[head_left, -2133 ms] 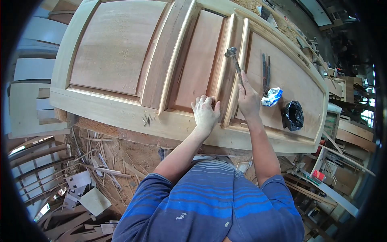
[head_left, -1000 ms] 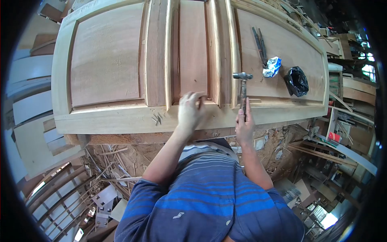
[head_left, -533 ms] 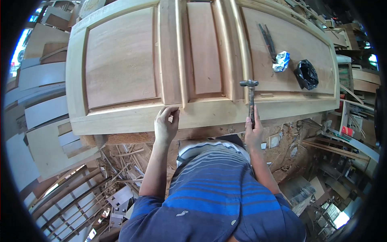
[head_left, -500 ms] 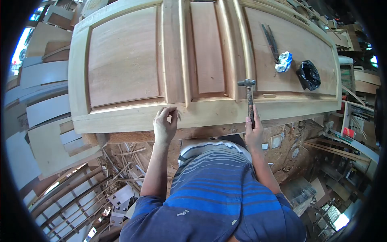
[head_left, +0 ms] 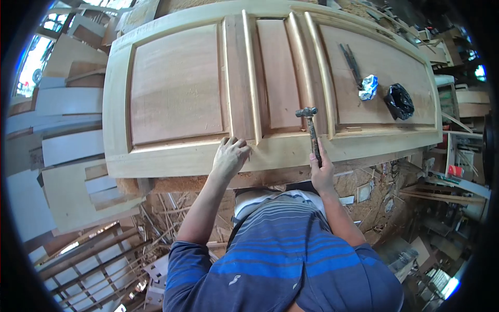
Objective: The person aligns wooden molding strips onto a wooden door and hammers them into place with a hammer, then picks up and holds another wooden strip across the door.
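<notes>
A large panelled wooden door lies flat in front of me, with raised mouldings around its middle panel. My right hand is closed around the handle of a hammer, its head raised over the door's near rail. My left hand is over that same rail, left of the hammer, near the bottom end of a moulding. Its fingers are curled together; whatever they may hold is too small to make out.
On the right panel lie a pair of pincers, crumpled foil and an open black plastic bag. Boards are stacked at the left. Wood scraps litter the floor below, and more timber lies at the right.
My left hand has moved right and turned knuckles up, close to the moulding's end. The hammer has shifted slightly left. The whole view has shifted a little.
</notes>
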{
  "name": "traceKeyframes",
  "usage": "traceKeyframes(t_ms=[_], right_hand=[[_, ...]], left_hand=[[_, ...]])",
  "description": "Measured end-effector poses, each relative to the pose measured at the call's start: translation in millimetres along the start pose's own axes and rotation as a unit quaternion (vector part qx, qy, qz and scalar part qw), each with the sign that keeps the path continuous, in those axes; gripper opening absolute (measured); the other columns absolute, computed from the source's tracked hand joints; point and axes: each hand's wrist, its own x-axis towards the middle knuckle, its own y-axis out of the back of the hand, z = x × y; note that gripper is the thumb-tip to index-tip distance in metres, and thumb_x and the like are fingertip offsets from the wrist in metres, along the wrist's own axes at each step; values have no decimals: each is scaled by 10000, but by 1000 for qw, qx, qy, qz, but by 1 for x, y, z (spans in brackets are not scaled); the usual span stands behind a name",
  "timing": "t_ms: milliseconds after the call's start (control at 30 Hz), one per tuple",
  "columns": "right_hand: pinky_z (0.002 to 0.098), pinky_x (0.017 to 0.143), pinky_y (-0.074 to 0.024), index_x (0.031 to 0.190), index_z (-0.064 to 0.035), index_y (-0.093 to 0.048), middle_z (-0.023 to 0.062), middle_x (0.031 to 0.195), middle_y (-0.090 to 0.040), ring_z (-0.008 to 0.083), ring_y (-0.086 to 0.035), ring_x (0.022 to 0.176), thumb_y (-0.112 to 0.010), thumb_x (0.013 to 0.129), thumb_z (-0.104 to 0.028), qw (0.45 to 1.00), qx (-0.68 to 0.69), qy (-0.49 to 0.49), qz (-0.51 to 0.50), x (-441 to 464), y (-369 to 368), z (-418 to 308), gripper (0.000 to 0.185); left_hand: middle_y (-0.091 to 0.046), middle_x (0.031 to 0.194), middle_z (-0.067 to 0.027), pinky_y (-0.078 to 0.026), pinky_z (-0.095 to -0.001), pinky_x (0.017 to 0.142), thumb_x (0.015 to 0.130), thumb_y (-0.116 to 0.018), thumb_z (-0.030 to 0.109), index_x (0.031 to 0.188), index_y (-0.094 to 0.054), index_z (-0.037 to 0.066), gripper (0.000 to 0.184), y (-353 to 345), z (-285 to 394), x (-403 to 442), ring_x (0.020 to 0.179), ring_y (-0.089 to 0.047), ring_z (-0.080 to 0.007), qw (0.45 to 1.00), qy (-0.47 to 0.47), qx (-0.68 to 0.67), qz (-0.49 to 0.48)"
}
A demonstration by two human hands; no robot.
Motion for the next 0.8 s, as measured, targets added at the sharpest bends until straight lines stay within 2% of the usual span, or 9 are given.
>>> traceKeyframes(t_ms=[167,267,300,400,533,600,667,700,800], right_hand=[[273,777,-517,1713,-90,-464,14,1284,-766,86,-515,808,-636,1135,-162,1000,6,-10,22,-4,11,-4,607],[275,771,-514,1714,-88,-462,11,1250,-754,86,-505,795,-635,1134,-163,999,11,-14,34,-6,21,4,609],[277,770,-515,1713,-87,-463,13,1241,-750,87,-503,790,-635,1134,-166,999,14,-11,38,-7,24,5,609],[284,789,-530,1712,-84,-465,27,1250,-747,96,-525,797,-636,1134,-175,999,8,-21,48,-7,36,15,609],[289,838,-550,1711,-81,-465,46,1264,-762,109,-574,843,-638,1132,-184,997,-13,-4,77,1,52,19,612],[290,854,-554,1709,-89,-471,52,1261,-774,112,-593,858,-641,1129,-180,997,-4,1,78,10,60,27,611],[290,862,-557,1707,-100,-479,56,1257,-783,112,-605,865,-644,1125,-174,997,-1,7,72,28,68,30,609],[290,862,-557,1706,-105,-483,57,1254,-786,109,-608,863,-645,1123,-171,998,-3,7,67,40,72,21,609],[287,868,-563,1704,-126,-494,56,1274,-788,105,-615,859,-646,1116,-154,999,18,3,35,85,83,23,609]], left_hand=[[-696,1164,13,-473,-392,1081,991,-677,230,1126,-778,202,170,13,-12,21,1179,-643,-186,975,-169,115,-87],[-690,1140,-3,-486,-386,1049,1002,-665,240,1124,-760,174,168,9,-23,33,1171,-642,-193,955,-246,114,-123],[-687,1139,-25,-497,-391,1022,1002,-669,263,1130,-740,118,206,7,-26,36,1167,-640,-204,949,-274,115,-108],[-685,1068,-40,-491,-391,977,992,-686,254,1080,-735,96,187,-1,-27,37,1119,-648,-228,945,-284,137,-92],[-715,1124,-85,-499,-406,1010,987,-683,228,1207,-681,70,271,21,-18,42,1164,-666,-247,965,-196,156,-76],[-717,1151,-137,-521,-454,1054,989,-689,142,1240,-653,48,271,47,-6,55,1184,-676,-313,990,-93,27,-106],[-713,1154,-161,-537,-475,1065,1003,-681,101,1258,-647,37,266,55,2,70,1181,-680,-356,995,-18,-71,-68],[-719,1151,-186,-572,-502,1004,1033,-649,64,1255,-674,25,227,59,11,83,1132,-701,-398,992,-11,-128,17],[-741,1120,-188,-612,-442,906,1052,-648,47,1202,-732,10,176,68,31,144,1012,-738,-378,975,27,-196,103]])
